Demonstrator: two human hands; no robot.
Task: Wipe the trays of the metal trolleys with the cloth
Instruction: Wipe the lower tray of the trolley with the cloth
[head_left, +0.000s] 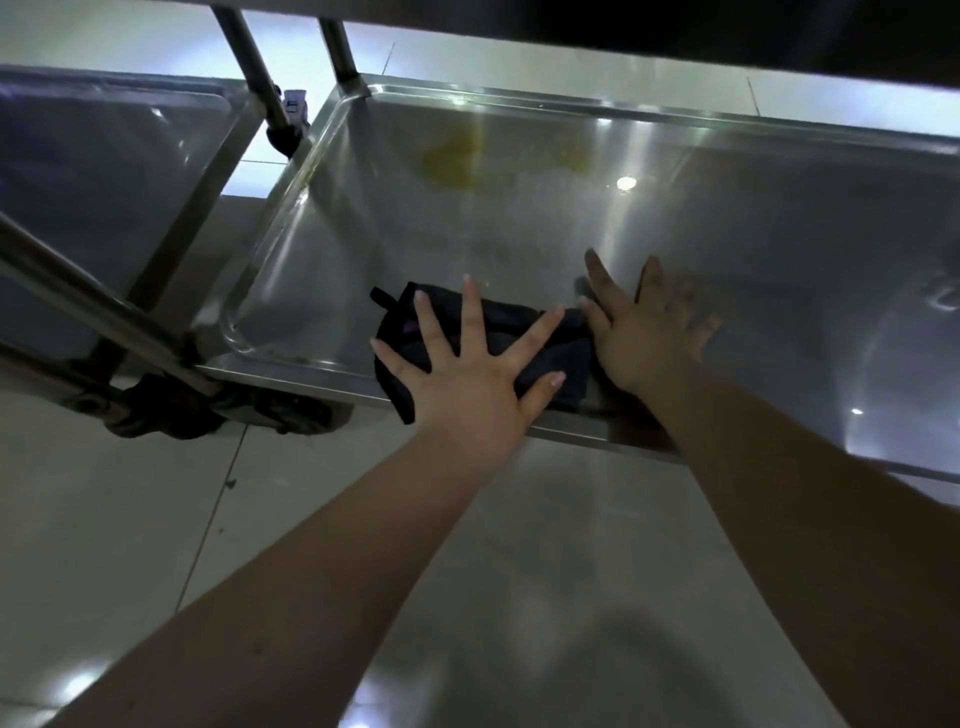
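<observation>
A dark folded cloth (519, 319) lies on the low steel tray (779, 249) of a metal trolley, close to the tray's near rim. My left hand (467, 374) presses flat on the cloth with its fingers spread wide. My right hand (644, 332) lies flat beside it, fingers straight, on the cloth's right end and the bare tray. A yellowish stain (467, 161) marks the tray farther back.
A second trolley's tray (104, 171) stands to the left, with steel posts (254, 67) and castor wheels (171, 405) between the two. An upper shelf edge (623, 31) hangs over the tray. Pale tiled floor (571, 545) lies below my arms.
</observation>
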